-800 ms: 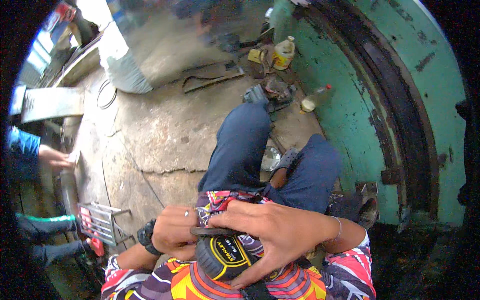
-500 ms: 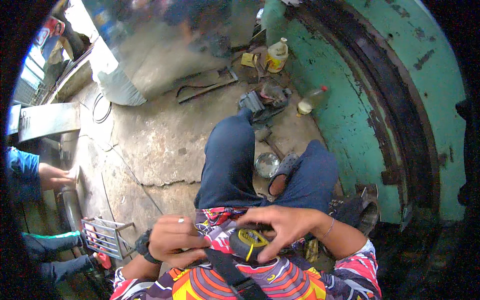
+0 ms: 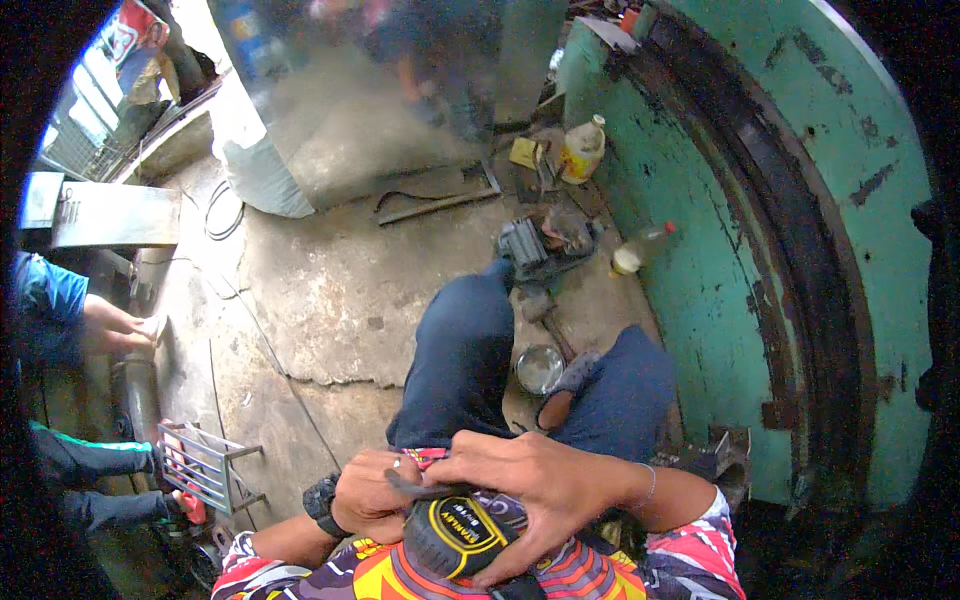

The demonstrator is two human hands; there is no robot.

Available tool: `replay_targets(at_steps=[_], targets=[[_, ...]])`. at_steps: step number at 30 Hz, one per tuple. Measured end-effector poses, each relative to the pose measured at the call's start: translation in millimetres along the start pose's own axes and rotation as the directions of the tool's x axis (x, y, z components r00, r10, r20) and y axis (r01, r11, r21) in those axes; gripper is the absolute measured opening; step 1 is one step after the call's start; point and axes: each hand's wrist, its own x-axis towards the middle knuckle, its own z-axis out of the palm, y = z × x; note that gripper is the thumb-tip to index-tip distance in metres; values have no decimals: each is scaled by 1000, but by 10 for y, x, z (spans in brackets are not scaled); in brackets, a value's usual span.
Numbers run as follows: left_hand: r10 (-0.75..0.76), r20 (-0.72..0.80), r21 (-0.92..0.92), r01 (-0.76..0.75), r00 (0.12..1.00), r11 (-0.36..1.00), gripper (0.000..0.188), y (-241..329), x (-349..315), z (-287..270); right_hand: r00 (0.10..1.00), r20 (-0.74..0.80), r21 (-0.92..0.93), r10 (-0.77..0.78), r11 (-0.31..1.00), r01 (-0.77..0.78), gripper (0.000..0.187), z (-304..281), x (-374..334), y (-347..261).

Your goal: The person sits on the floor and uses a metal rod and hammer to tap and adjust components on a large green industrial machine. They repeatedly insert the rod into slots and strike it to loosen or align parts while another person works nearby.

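Note:
A black and yellow tape measure (image 3: 455,540) is in front of my torso, close below my hands. My right hand (image 3: 535,470) is wrapped over it from the right, thumb along the lower right side of the case. My left hand (image 3: 368,495) is closed at the case's left edge, its fingertips partly hidden. A thin dark strip (image 3: 425,490) crosses between the fingers of both hands above the case; which hand grips it I cannot make out. Below the right thumb, a piece of black strap (image 3: 515,588) lies against my patterned shirt.
My bent legs extend ahead over the concrete floor (image 3: 300,320). Beside my foot are a round metal bowl (image 3: 539,369) and a hammer (image 3: 540,305). A green metal wall (image 3: 690,290) curves along the right. At left are a metal rack (image 3: 200,470) and another person's hand (image 3: 125,325).
The tape measure has shifted left and nearer, its face turning more toward me. My left hand has moved from the black strap to the case. The view has tilted slightly.

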Motion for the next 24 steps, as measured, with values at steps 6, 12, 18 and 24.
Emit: replay_targets(at_steps=[6,12,18,24], targets=[[-256,157,-131,277,954,952,9,97,156,-61,1000,-11,63,24,998,-23,92,-75,-161,242],[-254,415,-410,429,873,804,19,158,313,-204,973,51,427,227,875,-227,100,-108,-335,366],[-229,317,-174,293,921,940,13,125,356,-293,974,33,298,223,928,-222,98,-57,-179,297],[-216,-28,104,218,976,970,18,-102,-134,-95,988,-156,97,-5,995,20,90,68,-36,209]])
